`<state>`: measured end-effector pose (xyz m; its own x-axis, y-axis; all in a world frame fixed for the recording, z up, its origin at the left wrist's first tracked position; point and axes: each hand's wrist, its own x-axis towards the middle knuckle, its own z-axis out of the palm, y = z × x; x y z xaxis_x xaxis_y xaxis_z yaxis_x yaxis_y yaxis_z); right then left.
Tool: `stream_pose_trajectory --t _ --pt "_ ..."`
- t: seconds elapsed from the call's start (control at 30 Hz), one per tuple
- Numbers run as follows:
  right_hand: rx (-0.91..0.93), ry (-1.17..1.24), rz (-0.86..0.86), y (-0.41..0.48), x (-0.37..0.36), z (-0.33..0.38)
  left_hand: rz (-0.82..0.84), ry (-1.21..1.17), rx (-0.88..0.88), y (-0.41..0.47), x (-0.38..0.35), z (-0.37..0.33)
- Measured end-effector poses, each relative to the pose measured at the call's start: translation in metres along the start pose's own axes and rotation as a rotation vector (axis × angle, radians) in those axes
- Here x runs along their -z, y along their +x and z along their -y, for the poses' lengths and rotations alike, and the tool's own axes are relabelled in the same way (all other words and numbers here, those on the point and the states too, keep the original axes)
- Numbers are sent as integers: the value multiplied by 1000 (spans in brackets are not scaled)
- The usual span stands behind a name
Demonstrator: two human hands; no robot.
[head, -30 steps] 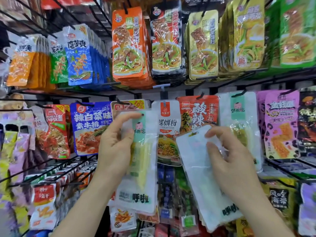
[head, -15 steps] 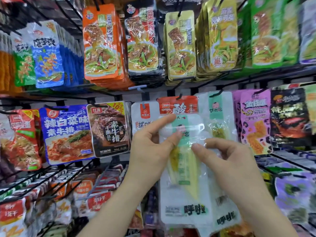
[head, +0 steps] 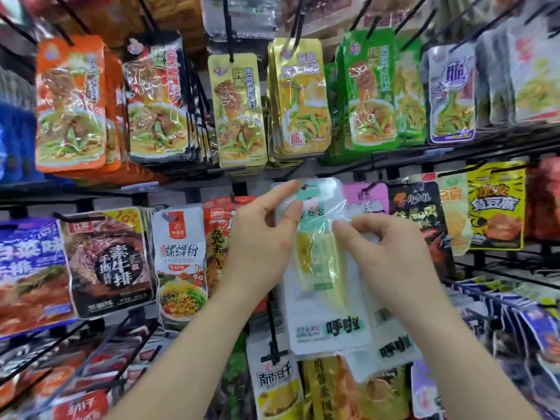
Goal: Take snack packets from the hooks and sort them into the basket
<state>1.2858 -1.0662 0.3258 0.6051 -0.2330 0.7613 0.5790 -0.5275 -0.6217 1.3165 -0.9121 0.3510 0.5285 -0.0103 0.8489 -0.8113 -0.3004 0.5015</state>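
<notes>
A clear-and-white snack packet (head: 324,301) with a yellow strip inside and a green header is held up in front of the hook wall. My left hand (head: 260,244) pinches its upper left edge between thumb and fingers. My right hand (head: 391,253) grips the right side, where a second matching white packet (head: 391,344) lies partly behind the first. More of the same packets seem to hang on the hook behind, mostly hidden. No basket is in view.
Black wire hooks (head: 230,28) carry rows of packets: orange (head: 71,104), yellow (head: 239,113) and green (head: 369,95) above; a white noodle packet (head: 180,265) and a black one (head: 109,262) to the left; a yellow-black packet (head: 495,207) to the right. Lower hooks jut out below.
My hands have come together, bringing the two white packets from apart into an overlapping stack. The view has shifted right and moved closer to the rack.
</notes>
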Motion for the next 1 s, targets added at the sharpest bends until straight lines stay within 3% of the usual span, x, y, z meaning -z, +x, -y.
stream_pose_trajectory --t 0.27,0.47,0.53,0.63,0.8,1.0 --pt "-7 19 65 12 -6 -13 30 95 62 3 -5 4" --pt "2 10 68 11 -8 -18 280 57 140 -1 6 17" --pt "18 14 38 8 -3 -22 241 61 168 -3 10 20" --pt "39 55 -81 2 8 -32 131 209 179 -3 10 23" --pt "13 175 -213 -4 23 -46 150 570 130 -1 2 23" --pt "-126 454 -142 -9 29 -52 186 1055 9 -2 -12 23"
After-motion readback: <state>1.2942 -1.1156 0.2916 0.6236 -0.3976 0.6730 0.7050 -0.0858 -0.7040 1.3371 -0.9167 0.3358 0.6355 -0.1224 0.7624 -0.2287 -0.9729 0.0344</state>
